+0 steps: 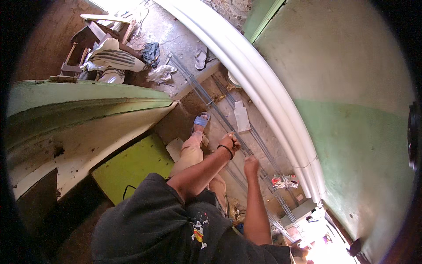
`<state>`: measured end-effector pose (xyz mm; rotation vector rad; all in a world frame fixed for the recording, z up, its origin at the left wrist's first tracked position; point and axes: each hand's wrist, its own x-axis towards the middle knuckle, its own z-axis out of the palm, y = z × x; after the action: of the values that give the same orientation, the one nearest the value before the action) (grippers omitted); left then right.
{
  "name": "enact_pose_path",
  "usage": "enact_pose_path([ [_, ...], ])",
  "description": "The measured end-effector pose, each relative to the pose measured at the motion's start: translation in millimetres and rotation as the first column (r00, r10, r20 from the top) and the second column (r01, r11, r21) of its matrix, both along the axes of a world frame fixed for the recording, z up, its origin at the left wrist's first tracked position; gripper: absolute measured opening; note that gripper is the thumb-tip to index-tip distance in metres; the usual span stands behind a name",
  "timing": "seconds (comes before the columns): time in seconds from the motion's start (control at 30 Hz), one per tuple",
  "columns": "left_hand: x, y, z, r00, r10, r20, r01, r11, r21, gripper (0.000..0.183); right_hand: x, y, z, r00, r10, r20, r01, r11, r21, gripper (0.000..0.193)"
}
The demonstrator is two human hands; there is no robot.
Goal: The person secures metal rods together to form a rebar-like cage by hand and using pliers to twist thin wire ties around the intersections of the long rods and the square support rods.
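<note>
My left hand [228, 142], with a dark band at its wrist, is closed above a bundle of long thin grey rods [215, 105]. A small thin tip shows by its fingers, but I cannot make out what it holds. A short way to the right and nearer, my right hand [252, 166] is closed in a fist over the same rods. Whatever may be inside it is hidden. The two hands are apart. More rods [263, 147] lie alongside, passing by a white sheet [241, 116] on the floor.
Thick white pipes [272, 83] run along the right wall. A green panel [134, 167] stands left of my legs. Beyond the doorway are a grey sandal [201, 58], a plastic bag [161, 74] and a cloth-draped wooden chair [116, 59]. A red-and-white wrapper [285, 181] lies right of the rods.
</note>
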<state>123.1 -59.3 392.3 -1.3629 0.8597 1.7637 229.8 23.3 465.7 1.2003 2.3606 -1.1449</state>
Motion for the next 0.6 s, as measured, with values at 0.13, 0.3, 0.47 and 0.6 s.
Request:
enact_pose_path([
  [0.13,33,-34,-54,0.984,-0.12,0.129,0.103,0.986,0.133,0.014,14,-25,41,0.916,0.329,0.231,-0.101,0.744,-0.66,0.018],
  [0.3,52,-41,-85,0.891,0.357,0.279,-0.452,0.653,0.608,0.01,-18,-18,72,0.686,-0.642,0.341,0.271,-0.208,-0.94,0.026],
  [0.47,26,-4,-58,0.954,0.24,0.18,-0.241,0.97,-0.017,0.012,-28,-3,28,0.868,-0.495,0.037,0.473,0.803,-0.363,0.027],
  [0.6,2,-15,-39,0.97,0.061,0.237,-0.062,0.998,-0.005,0.016,-3,-24,36,0.947,0.186,0.261,-0.113,0.956,-0.271,0.026],
])
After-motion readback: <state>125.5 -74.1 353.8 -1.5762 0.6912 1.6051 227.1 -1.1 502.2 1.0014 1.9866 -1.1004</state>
